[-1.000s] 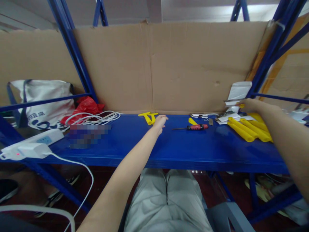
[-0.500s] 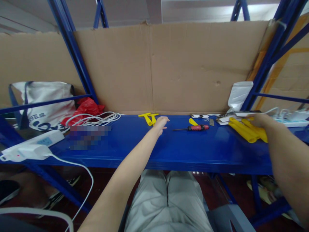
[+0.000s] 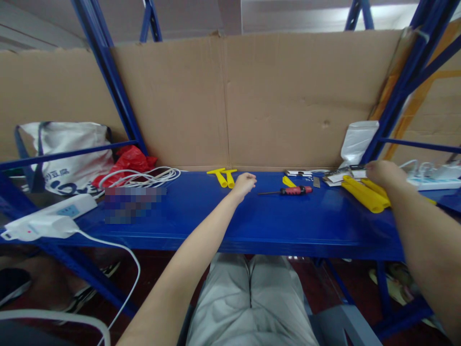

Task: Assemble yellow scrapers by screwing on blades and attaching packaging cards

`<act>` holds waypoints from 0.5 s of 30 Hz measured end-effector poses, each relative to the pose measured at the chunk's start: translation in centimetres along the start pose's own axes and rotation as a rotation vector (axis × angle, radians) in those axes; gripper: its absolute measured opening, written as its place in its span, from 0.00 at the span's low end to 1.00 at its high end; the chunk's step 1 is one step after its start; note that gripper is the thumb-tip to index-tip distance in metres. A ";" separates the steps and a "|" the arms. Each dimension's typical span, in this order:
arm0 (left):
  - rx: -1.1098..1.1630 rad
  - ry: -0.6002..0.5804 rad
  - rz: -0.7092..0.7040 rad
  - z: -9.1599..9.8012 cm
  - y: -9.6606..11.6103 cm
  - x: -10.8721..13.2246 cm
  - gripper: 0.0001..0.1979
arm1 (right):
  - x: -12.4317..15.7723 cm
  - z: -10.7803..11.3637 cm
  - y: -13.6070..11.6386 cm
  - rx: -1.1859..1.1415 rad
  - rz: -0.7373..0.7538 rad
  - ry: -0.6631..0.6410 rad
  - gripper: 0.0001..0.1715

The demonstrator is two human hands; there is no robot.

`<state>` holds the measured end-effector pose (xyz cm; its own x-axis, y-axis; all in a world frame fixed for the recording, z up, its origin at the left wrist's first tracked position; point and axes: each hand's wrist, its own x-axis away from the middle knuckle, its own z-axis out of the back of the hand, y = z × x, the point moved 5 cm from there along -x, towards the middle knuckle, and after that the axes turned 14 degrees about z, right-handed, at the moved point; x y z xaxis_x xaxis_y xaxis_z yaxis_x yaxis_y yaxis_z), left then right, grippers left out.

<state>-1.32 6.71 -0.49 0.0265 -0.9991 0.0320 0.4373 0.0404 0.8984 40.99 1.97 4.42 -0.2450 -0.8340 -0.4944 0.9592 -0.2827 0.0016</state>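
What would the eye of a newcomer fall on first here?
Probably the wide brown cardboard panel behind the glossy blue bench. Next come the bright yellow tubular pieces at its right, near the right hand, and the crumpled red plastic bundle at its left.

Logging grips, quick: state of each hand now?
Left hand: partly curled; whether holding anything cannot be told.
Right hand: fingers hidden; grip cannot be told.

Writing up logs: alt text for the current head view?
The right hand is by yellow tubes at the right of a blue workbench, its grip unclear; the left hand is beside two yellow T-shaped pieces. A red screwdriver lies between the hands. At left are a white power strip, coiled white cable and a bag.
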 end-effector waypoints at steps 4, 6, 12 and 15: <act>-0.466 0.044 -0.384 -0.8 1.7 2.2 0.13 | 0.5 2.4 -5.4 -0.203 -0.025 0.012 0.22; -0.601 -0.011 -0.508 -1.3 2.5 3.4 0.14 | 0.4 2.7 -8.0 -0.395 0.012 0.036 0.22; -0.713 -0.021 -0.483 0.6 3.8 3.9 0.15 | 0.9 0.4 -14.4 -0.619 0.235 -0.115 0.15; -0.763 0.033 -0.438 2.9 3.9 2.8 0.15 | 1.7 -0.7 -16.4 -0.603 0.389 -0.155 0.12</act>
<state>-2.10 4.08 4.36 -0.2634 -0.9260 -0.2705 0.8955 -0.3389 0.2885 24.99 5.55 2.96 0.1552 -0.8910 -0.4267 0.8807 0.3205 -0.3489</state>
